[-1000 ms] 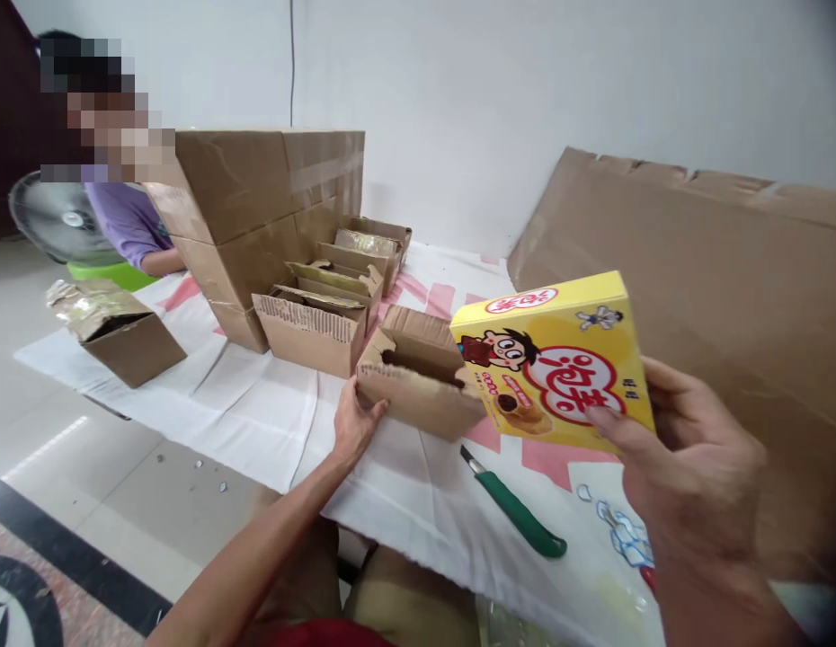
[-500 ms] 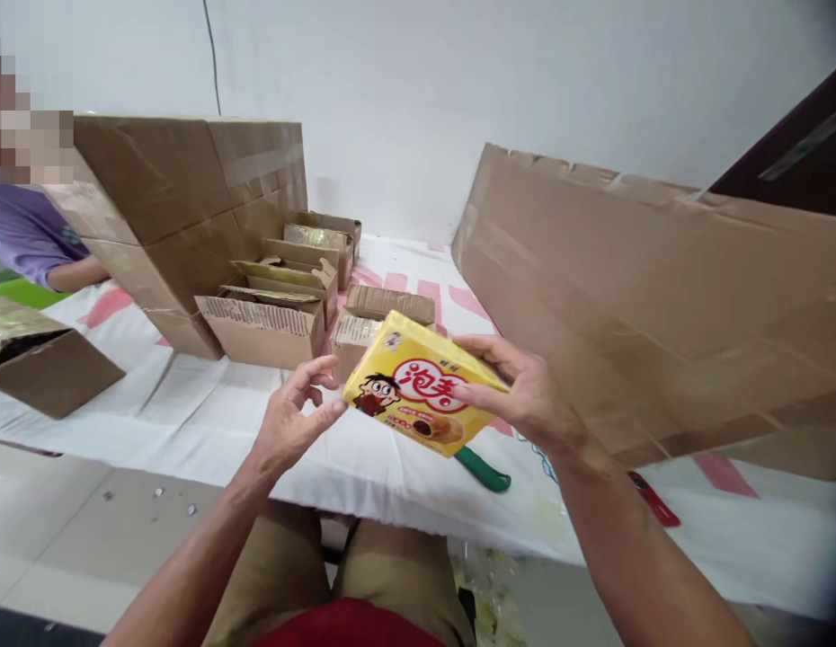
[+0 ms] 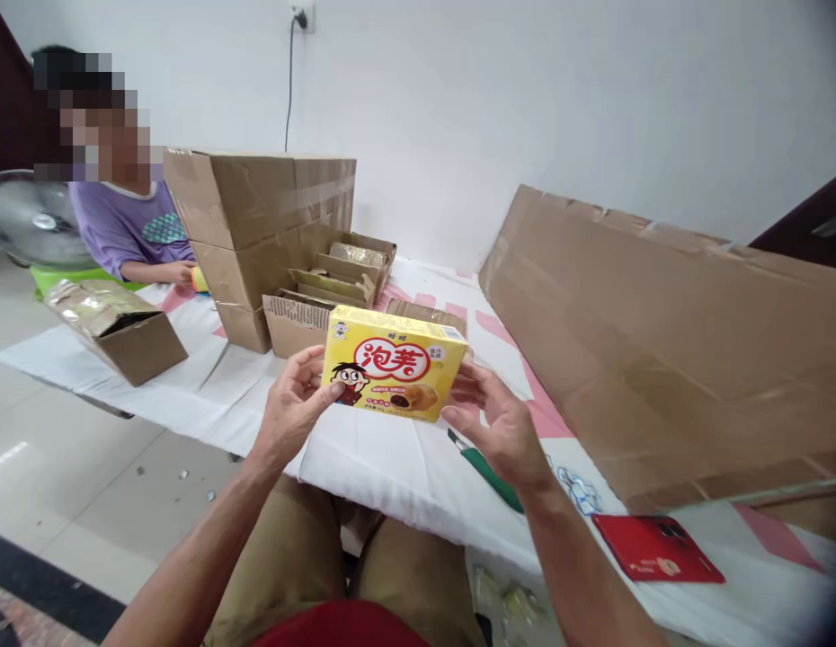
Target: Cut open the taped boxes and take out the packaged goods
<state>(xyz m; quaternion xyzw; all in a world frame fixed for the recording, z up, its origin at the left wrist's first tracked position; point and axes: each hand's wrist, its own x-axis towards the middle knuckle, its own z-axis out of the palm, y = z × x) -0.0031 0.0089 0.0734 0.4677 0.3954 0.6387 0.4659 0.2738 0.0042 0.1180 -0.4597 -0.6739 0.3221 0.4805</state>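
A yellow box of cream puffs (image 3: 384,377) with red lettering and a cartoon figure is held up over the table edge, its front facing me. My left hand (image 3: 293,404) grips its left end, thumb on the front face and fingers behind. Beside the right end is my right hand (image 3: 495,418), fingers apart, thumb near the lower corner; whether its fingertips touch the box is hard to see. Below that hand lies a green-handled cutter (image 3: 492,478) on the white tablecloth (image 3: 377,472).
Open brown cartons (image 3: 297,323) stand beyond the box, with stacked sealed cartons (image 3: 256,198) behind. A large cardboard sheet (image 3: 661,359) leans at right, near a red phone (image 3: 657,548). Another carton (image 3: 138,341) sits at left, near a person in purple (image 3: 114,225).
The box has been turned level and drawn slightly left. My left hand has taken hold of its left end, while my right hand has loosened from the right end. The view has swung left.
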